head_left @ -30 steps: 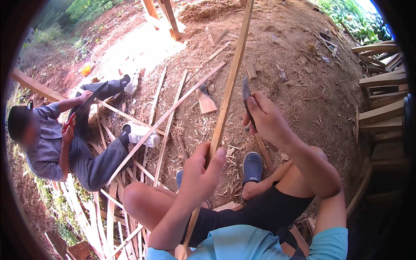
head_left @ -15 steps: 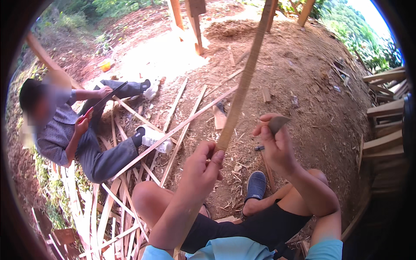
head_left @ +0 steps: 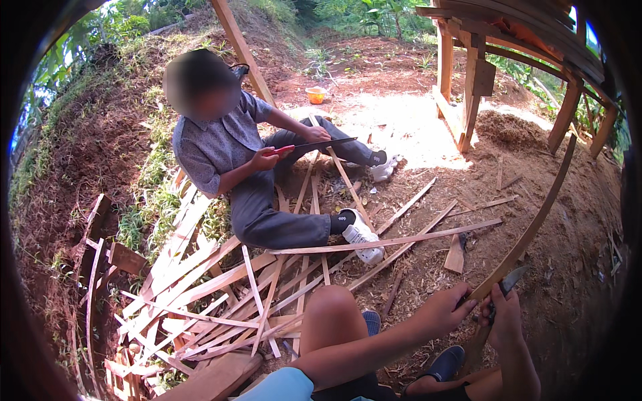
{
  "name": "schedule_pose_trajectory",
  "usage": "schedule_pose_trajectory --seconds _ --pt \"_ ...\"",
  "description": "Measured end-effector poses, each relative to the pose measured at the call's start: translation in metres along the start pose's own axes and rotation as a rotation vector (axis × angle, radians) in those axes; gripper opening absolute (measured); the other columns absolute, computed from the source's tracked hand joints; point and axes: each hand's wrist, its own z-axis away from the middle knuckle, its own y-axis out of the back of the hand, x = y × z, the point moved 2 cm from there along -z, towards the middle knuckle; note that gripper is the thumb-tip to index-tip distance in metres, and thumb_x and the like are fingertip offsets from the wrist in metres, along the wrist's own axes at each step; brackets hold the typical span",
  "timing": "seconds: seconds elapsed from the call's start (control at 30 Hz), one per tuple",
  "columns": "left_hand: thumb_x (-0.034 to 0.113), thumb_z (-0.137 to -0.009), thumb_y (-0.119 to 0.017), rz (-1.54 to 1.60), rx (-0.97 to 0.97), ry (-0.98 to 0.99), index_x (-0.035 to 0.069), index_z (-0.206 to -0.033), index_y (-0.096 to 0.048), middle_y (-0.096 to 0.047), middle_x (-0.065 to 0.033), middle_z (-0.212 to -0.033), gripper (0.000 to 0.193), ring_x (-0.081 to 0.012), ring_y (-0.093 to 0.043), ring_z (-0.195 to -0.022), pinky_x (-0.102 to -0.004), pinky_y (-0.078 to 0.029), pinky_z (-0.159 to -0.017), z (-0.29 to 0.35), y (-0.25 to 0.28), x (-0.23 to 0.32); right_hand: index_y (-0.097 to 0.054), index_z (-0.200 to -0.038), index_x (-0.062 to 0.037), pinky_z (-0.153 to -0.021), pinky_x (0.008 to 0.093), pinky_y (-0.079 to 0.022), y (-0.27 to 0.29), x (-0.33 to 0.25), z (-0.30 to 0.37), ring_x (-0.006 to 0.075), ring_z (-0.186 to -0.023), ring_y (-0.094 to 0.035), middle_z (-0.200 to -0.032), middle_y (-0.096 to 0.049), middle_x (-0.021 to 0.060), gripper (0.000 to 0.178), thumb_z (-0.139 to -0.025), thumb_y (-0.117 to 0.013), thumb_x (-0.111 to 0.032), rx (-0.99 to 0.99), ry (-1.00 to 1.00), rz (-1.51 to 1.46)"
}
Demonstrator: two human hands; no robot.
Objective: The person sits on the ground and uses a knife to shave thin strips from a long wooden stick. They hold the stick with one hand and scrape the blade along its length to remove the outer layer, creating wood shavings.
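My left hand [head_left: 449, 311] is closed around a long, narrow wooden strip [head_left: 535, 234], which slants up and away to the right. Close beside it, my right hand [head_left: 505, 324] grips a knife [head_left: 513, 278] with a short grey blade and a dark handle. The blade lies against or very near the strip just above my left hand; whether it touches, I cannot tell. The strip's lower end is partly hidden behind my hands.
A person [head_left: 227, 147] sits to the left, holding a long red-handled blade [head_left: 324, 144]. Loose wooden strips [head_left: 267, 294] lie heaped between us. An orange bucket [head_left: 316, 95] stands farther back, and a wooden frame [head_left: 468, 87] rises at the far right. Shavings cover the dirt.
The view has swung left, so the seated person and strip pile show more centrally. My right hand with the knife has come in beside my left hand at the strip.
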Motion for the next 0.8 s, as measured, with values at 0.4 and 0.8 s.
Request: schedule_pose_trajectory --seconds 0.4,0.8 --pt "0.038 -0.096 -0.042 -0.343 0.012 0.012 0.004 -0.102 -0.056 -0.061 -0.0172 -0.080 0.037 -0.0316 -0.063 -0.079 -0.0401 -0.047 -0.070 -0.002 0.003 0.010 -0.045 -0.084 -0.0141 -0.038 0.0180 -0.035 0.049 -0.046 -0.006 0.0013 -0.049 -0.041 -0.064 -0.043 -0.0059 0.020 -0.090 -0.058 -0.028 0.302 0.354 -0.002" --pt "0.028 -0.100 -0.037 0.327 -0.007 0.209 0.004 -0.102 -0.052 -0.039 0.0049 -0.055 0.029 -0.0049 -0.036 -0.043 -0.0212 -0.029 -0.038 -0.005 -0.023 -0.011 -0.047 -0.118 -0.0013 -0.062 0.0257 -0.041 0.021 -0.048 -0.015 0.0087 -0.070 -0.048 -0.079 -0.052 0.0013 0.031 -0.094 -0.048 -0.021 0.032 0.387 0.561"
